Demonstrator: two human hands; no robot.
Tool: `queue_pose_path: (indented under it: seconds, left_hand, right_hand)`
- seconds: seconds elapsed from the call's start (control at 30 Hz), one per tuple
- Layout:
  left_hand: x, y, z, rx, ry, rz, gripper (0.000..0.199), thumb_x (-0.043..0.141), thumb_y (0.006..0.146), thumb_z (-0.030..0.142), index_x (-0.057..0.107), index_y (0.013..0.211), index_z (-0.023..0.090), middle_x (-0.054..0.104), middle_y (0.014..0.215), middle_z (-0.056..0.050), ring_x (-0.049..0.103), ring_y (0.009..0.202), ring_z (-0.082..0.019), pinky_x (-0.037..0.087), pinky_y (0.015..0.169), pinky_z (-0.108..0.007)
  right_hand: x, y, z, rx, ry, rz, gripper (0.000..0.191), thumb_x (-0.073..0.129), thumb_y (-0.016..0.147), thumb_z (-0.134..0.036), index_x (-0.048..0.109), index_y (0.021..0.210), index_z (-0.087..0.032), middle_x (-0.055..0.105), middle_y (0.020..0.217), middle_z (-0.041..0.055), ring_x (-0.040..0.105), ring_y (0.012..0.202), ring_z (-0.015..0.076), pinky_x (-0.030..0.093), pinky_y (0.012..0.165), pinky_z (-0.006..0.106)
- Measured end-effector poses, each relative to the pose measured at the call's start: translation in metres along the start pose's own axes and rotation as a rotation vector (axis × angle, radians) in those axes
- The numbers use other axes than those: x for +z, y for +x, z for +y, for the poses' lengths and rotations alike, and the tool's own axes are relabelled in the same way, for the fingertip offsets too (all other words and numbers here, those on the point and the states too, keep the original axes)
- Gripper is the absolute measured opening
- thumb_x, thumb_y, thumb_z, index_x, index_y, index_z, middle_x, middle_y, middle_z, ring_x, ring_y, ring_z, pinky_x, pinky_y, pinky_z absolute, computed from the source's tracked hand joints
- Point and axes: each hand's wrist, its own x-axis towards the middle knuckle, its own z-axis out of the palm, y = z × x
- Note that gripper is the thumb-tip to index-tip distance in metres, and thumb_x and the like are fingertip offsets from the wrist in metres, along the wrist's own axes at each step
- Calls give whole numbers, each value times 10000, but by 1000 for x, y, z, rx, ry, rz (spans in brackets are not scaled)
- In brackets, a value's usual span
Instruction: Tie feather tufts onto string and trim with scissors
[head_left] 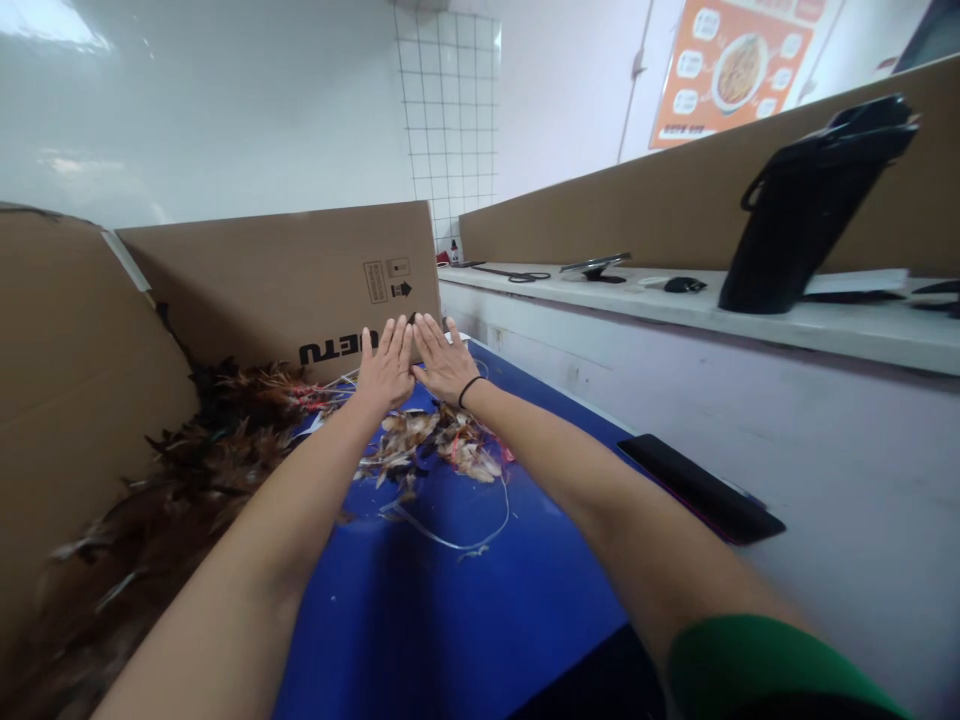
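Note:
My left hand (386, 372) and my right hand (442, 362) are stretched out side by side in front of me, palms away, fingers extended and nothing held. Their index fingers and thumbs come together or nearly so, leaving a small gap between. A dark band (468, 390) circles my right wrist. Just below and nearer than the hands lie bundles of brown and cream feathers (405, 435) on the blue table top (465, 610). A loop of clear cord (457, 545) trails from them towards me.
A big heap of dark brown feathers (202, 480) fills the left side against a cardboard box wall (277, 270). On the right, a white ledge (675, 310) carries scissors (517, 275), a black bottle (802, 210) and small items. A black flat case (701, 490) lies below it.

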Motion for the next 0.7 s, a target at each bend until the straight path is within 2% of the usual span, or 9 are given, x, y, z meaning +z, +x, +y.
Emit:
queue_pose_path:
  seconds: [0.1, 0.17, 0.23, 0.27, 0.33, 0.4, 0.47, 0.53, 0.7]
  left_hand:
    - [-7, -12, 0, 59, -13, -15, 665, 360, 876, 379, 247, 1480, 125, 206, 1561, -137, 133, 1441, -326, -3, 1114, -611]
    - [-14, -21, 0, 130, -17, -27, 585, 372, 887, 354, 358, 1434, 147, 375, 1483, -162, 280, 1385, -332, 79, 1106, -594]
    - [-21, -29, 0, 169, -18, -81, 456, 354, 903, 309, 555, 1269, 124, 606, 1225, -191, 503, 1196, -318, 241, 1050, -534]
    - [-24, -32, 0, 166, -15, -116, 421, 332, 913, 303, 646, 1115, 107, 662, 1064, -196, 568, 1079, -311, 325, 976, -493]
    - [-28, -37, -1, 133, -17, -136, 443, 303, 926, 303, 696, 871, 107, 674, 876, -185, 609, 921, -289, 386, 844, -429]
    - [-31, -43, -1, 55, -51, -98, 440, 314, 926, 307, 683, 775, 121, 666, 809, -163, 609, 835, -263, 385, 767, -384]
    - [-34, -50, 0, -43, -127, -58, 406, 351, 918, 320, 670, 750, 133, 663, 776, -133, 597, 767, -233, 372, 710, -344]
    - [-38, -58, 2, -141, -230, -46, 382, 394, 906, 341, 660, 717, 143, 650, 718, -95, 573, 695, -199, 352, 657, -310]
    - [-41, -84, -1, -273, -432, -101, 281, 500, 845, 334, 683, 747, 145, 601, 603, -18, 509, 593, -142, 332, 609, -260]
  right_hand:
    - [-10, -7, -1, 41, 1, -28, 674, 373, 921, -408, 279, 1440, 12, 210, 1536, 222, 128, 1440, 313, -28, 1139, 566]
    - [-23, -14, -3, 99, 13, -67, 613, 360, 936, -394, 337, 1418, -16, 311, 1497, 226, 213, 1413, 327, -16, 1116, 608]
    - [-40, -21, -5, 161, 45, -129, 509, 346, 949, -370, 444, 1357, -80, 494, 1378, 202, 374, 1325, 329, 49, 1092, 631]
    - [-49, -24, -7, 180, 64, -176, 447, 344, 953, -353, 529, 1275, -104, 590, 1265, 187, 479, 1230, 317, 109, 1083, 616]
    - [-66, -32, -11, 221, 112, -280, 387, 346, 951, -330, 665, 1034, -127, 688, 1052, 159, 600, 1026, 287, 289, 1010, 522]
    - [-80, -42, -16, 276, 193, -311, 358, 381, 935, -315, 691, 884, -143, 708, 914, 133, 628, 863, 237, 404, 832, 375]
    - [-86, -53, -24, 337, 286, -283, 321, 423, 916, -297, 687, 802, -154, 697, 789, 97, 601, 725, 188, 383, 691, 298]
    - [-86, -66, -32, 384, 388, -227, 294, 449, 902, -278, 677, 758, -161, 669, 702, 60, 551, 633, 151, 341, 626, 273]
    - [-60, -99, -50, 437, 561, -201, 262, 486, 872, -240, 668, 700, -164, 640, 641, 27, 508, 582, 125, 314, 606, 259]
